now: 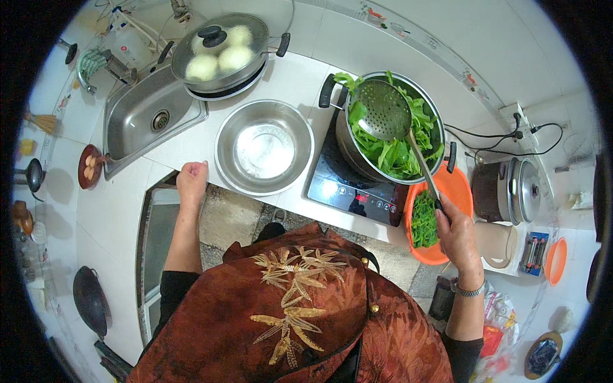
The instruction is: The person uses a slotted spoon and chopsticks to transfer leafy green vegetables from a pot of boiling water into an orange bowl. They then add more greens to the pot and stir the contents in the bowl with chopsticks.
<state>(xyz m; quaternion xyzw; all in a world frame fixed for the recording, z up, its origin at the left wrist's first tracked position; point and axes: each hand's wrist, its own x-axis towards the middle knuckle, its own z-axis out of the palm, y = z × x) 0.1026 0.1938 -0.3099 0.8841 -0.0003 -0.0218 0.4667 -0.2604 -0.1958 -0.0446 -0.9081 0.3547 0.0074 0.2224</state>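
Note:
My right hand (pixel 455 232) grips the black handle of a perforated metal skimmer (pixel 385 110). The skimmer's bowl presses on green leaves (pixel 390 158) heaped in a deep two-handled pot (pixel 352 148). That pot stands on a lit induction cooktop (pixel 357 201). Curled and with nothing visible in it, my left hand (pixel 192 182) is at the counter's front edge, left of a wide steel basin (pixel 227 153). An orange plastic basin (pixel 462 191) beside the cooktop holds more cut greens (pixel 424 220), partly under my right forearm and hand.
At the back, a glass-lidded pan (pixel 191 79) holds several pale round buns. A steel sink (pixel 139 129) lies to the left, with eggs in a brown dish (pixel 84 179) nearby. A lidded pot (pixel 493 189) and black power cords (pixel 493 148) are at right.

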